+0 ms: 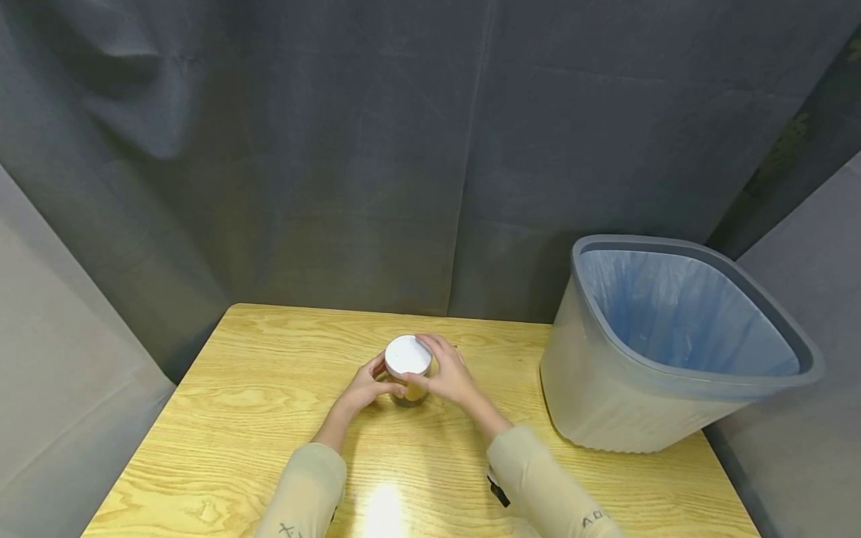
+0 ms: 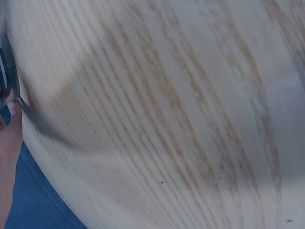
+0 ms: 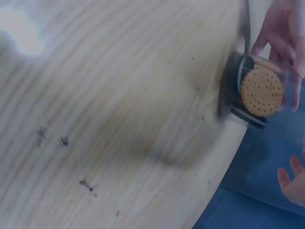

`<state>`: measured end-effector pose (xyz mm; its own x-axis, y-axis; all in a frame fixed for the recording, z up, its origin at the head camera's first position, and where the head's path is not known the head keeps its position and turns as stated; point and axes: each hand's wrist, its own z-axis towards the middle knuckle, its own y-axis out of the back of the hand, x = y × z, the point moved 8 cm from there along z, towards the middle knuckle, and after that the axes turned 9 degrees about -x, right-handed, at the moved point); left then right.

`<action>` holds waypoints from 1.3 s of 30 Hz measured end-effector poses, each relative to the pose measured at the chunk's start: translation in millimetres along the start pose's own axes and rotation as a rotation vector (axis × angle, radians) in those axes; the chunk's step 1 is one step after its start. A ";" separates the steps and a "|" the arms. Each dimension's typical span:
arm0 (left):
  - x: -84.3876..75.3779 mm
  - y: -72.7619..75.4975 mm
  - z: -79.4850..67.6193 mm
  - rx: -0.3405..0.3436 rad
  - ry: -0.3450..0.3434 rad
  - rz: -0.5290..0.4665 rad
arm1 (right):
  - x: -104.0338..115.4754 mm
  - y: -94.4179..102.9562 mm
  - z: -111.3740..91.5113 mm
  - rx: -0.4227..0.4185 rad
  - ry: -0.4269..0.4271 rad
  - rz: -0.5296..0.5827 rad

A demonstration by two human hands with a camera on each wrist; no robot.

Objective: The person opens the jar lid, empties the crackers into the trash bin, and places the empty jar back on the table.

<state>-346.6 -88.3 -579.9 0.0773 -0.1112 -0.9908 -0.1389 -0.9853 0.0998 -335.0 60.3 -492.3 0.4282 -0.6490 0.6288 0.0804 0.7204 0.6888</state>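
A clear cookie jar (image 1: 409, 400) stands upright on the wooden table, with a white lid (image 1: 408, 354) on top. My left hand (image 1: 363, 388) holds the jar's body from the left, its thumb across the front. From the right, my right hand (image 1: 449, 376) grips around the lid's edge, thumb in front and fingers behind. Through the clear wall, the right wrist view shows a round golden biscuit (image 3: 261, 91) and dark sandwich cookies (image 3: 249, 117). The left wrist view catches only part of a hand (image 2: 10, 157) touching the jar (image 2: 6, 71) at its edge.
A pale bin (image 1: 619, 403) with a grey rim and blue liner (image 1: 673, 306) stands on the table's right side. Dark cloth (image 1: 350, 164) hangs behind the table (image 1: 269, 403). Grey panels flank both sides.
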 end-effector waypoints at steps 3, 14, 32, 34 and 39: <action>-0.6 0.0 -0.1 -0.002 -0.001 0.007 | -1.4 -1.3 -3.9 -0.021 -0.032 0.003; -2.8 -0.8 -0.7 -0.001 -0.004 0.002 | -1.9 -5.2 -9.8 -0.092 -0.058 0.005; -16.4 -2.4 -7.3 0.038 -0.009 -0.036 | -6.5 -4.8 -2.5 0.039 0.031 0.081; -16.6 -2.6 -7.2 0.041 -0.009 -0.043 | -7.7 -5.4 -1.6 0.081 0.035 0.091; -1.8 -2.5 0.8 0.027 -0.024 -0.021 | -8.1 -4.9 0.0 0.167 0.068 0.119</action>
<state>-347.2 -85.5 -578.4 0.0571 -0.0872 -0.9946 -0.1640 -0.9835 0.0768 -338.8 62.0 -500.8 0.4860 -0.5400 0.6872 -0.1217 0.7368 0.6651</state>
